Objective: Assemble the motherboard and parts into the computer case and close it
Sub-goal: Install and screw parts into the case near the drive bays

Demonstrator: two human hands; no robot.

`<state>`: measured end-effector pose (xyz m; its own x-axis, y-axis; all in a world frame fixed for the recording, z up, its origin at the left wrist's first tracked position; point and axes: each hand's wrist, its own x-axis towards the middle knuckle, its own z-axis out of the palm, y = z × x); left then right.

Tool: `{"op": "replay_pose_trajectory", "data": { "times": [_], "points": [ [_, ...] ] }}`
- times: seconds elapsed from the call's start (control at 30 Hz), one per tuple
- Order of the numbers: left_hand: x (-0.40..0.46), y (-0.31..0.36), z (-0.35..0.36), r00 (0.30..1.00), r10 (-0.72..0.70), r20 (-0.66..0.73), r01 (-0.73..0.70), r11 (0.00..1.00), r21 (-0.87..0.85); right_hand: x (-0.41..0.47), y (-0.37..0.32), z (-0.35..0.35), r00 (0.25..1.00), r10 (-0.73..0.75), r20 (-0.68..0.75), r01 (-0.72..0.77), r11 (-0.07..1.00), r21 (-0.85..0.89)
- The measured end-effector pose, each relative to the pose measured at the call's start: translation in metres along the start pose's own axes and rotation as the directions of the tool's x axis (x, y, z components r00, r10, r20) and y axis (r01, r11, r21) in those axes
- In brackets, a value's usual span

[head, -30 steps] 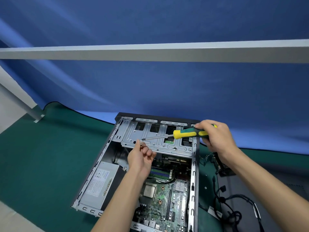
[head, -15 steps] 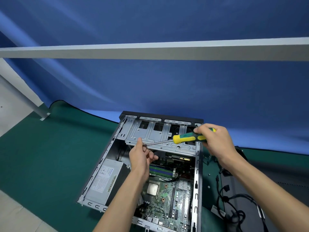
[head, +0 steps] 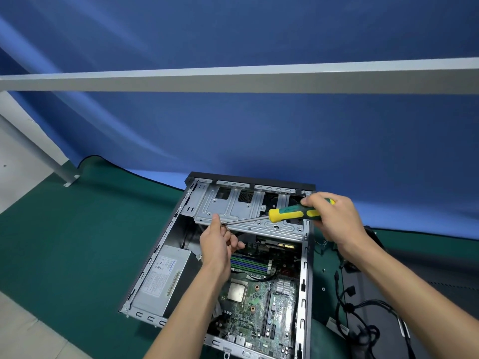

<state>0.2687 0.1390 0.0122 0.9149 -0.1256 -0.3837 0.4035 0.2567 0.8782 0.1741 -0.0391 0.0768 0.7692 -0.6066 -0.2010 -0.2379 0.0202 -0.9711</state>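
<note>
**Seating a screw on the driver tip before fastening the drive cage**

The computer case (head: 303,255) lay open on its side on the green mat (head: 64,255) covering the table, towards the far edge near the blue backdrop (head: 233,138). The motherboard (head: 259,307) sat inside the case at its near end, with the power supply (head: 160,278) at its left wall and the metal drive cage (head: 241,211) across its far end. Loose cables (head: 363,314) lay on the table just right of the case.

The right hand (head: 334,218) gripped the screwdriver (head: 287,215) with fingers curled round its yellow-and-green handle, the shaft pointing left and slightly down. The left hand (head: 217,244) pinched the tip of the shaft between thumb and forefinger, above the cage's near edge. A screw at the tip was too small to confirm.

Judged from this posture, the step in hand was loading a screw onto the driver. To do it well:

1. The screw should sit square on the bit before the pinch is released.
2. The shaft should be kept level until it reaches the hole, so the screw cannot drop onto the motherboard.
3. The first turns should be light, to avoid cross-threading the thin cage metal.
</note>
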Motion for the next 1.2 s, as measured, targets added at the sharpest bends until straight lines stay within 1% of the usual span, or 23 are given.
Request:
{"op": "replay_pose_trajectory", "data": {
  "times": [0.17,0.27,0.37,0.43,0.5,0.53,0.6,0.67,0.73,0.77,0.87,1.0,1.1,1.2],
  "points": [
    [0.000,-0.001,0.003,0.998,0.053,-0.028,-0.051,0.997,0.052,0.000,0.001,-0.003,0.999,0.037,-0.013,-0.037,0.999,0.005],
    [0.003,-0.003,0.003,0.995,0.094,-0.025,-0.090,0.987,0.134,0.003,0.000,-0.007,0.995,0.104,0.000,-0.104,0.994,-0.024],
    [0.005,-0.005,-0.001,0.988,0.152,0.017,-0.151,0.954,0.258,0.005,-0.001,-0.011,0.980,0.193,0.054,-0.189,0.979,-0.078],
    [0.004,-0.007,-0.004,0.979,0.194,0.059,-0.203,0.920,0.336,0.006,-0.002,-0.014,0.956,0.274,0.104,-0.264,0.959,-0.103],
    [0.003,-0.009,-0.006,0.976,0.204,0.070,-0.215,0.902,0.374,0.008,-0.004,-0.017,0.930,0.340,0.139,-0.328,0.939,-0.102],
    [0.003,-0.010,-0.005,0.980,0.191,0.058,-0.199,0.911,0.362,0.009,-0.004,-0.018,0.922,0.355,0.155,-0.343,0.934,-0.100],
    [0.000,-0.010,-0.001,0.989,0.144,0.010,-0.141,0.951,0.276,0.010,-0.003,-0.016,0.917,0.347,0.195,-0.333,0.938,-0.100],
    [-0.004,-0.009,0.008,0.998,0.035,-0.052,-0.030,0.995,0.098,0.009,0.001,-0.008,0.927,0.306,0.217,-0.294,0.952,-0.086],
    [-0.007,-0.008,0.017,0.988,-0.123,-0.093,0.110,0.985,-0.134,0.007,0.007,-0.002,0.951,0.250,0.183,-0.244,0.968,-0.054],
    [-0.007,-0.007,0.020,0.980,-0.169,-0.104,0.146,0.969,-0.199,0.007,0.008,0.000,0.961,0.225,0.158,-0.221,0.974,-0.043],
    [-0.010,-0.004,0.025,0.975,-0.195,-0.107,0.166,0.958,-0.233,0.006,0.011,-0.002,0.976,0.189,0.107,-0.186,0.982,-0.040],
    [-0.010,0.002,0.028,0.972,-0.220,-0.082,0.188,0.939,-0.288,0.005,0.015,-0.005,0.982,0.167,0.091,-0.162,0.985,-0.057],
    [-0.006,0.003,0.027,0.960,-0.281,-0.002,0.256,0.878,-0.404,0.003,0.018,-0.003,0.989,0.133,0.057,-0.130,0.990,-0.054],
    [-0.004,0.007,0.024,0.939,-0.335,0.075,0.325,0.796,-0.511,0.003,0.021,0.000,0.998,0.055,0.015,-0.054,0.996,-0.067]
  ]
}}
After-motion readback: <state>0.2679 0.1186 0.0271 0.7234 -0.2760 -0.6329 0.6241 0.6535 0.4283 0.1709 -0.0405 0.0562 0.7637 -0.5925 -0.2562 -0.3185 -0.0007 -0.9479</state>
